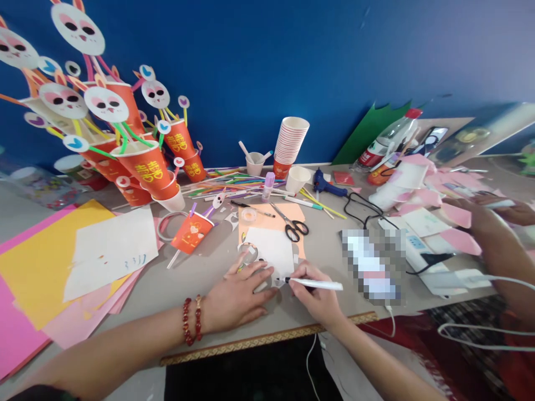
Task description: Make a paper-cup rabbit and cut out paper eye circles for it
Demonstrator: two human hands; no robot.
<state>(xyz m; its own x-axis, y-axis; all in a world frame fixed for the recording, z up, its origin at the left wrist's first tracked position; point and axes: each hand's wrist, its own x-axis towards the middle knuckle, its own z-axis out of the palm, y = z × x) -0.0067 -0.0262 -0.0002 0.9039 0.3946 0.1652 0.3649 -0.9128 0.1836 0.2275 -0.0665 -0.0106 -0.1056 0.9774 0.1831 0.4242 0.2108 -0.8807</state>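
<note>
**One hand pins the sheet, the other draws**

In the head view, the person's left hand lies flat with its fingers spread on the near edge of a white paper, likely to stop it sliding. The right hand is closed around a white pen, whose dark tip meets the paper just right of the left fingertips. The paper sits close to the near edge of the table, within easy reach. Scissors rest just beyond it on an orange sheet. At far right, another person's hand rests among pink papers.
</note>
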